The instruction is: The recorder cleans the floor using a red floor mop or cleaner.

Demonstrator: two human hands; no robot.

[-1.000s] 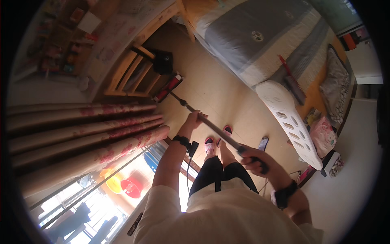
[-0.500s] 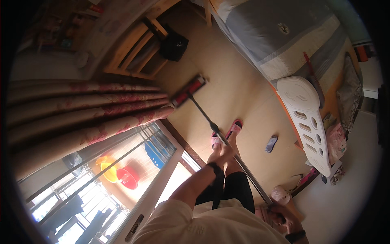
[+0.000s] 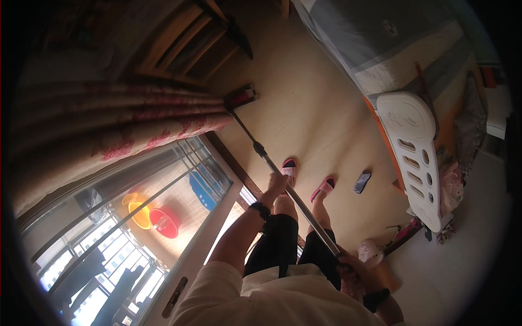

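Note:
My left hand (image 3: 278, 183) is wrapped around the middle of a long metal mop pole. Lower right, close to my body, my right hand (image 3: 350, 267) grips the dark upper end of the same mop (image 3: 309, 215). The mop's red flat head (image 3: 242, 97) rests on the floor at the far left, its left part tucked beneath the hem of the flowered curtain (image 3: 141, 120). My feet, in pink slippers (image 3: 323, 188), stand on either side of the pole's line.
A made bed (image 3: 397, 49) fills the far right, with a white slotted panel (image 3: 409, 157) along its edge. A dark grey object (image 3: 362, 181) lies on the tan floor (image 3: 293, 108). A wooden chair (image 3: 185, 49) stands far left. Basins (image 3: 164, 223) show beyond the sliding door.
The mop head has moved left and slightly farther, partly under the curtain. Both hands have shifted left with the pole. My feet have stepped, and the view has shifted a little.

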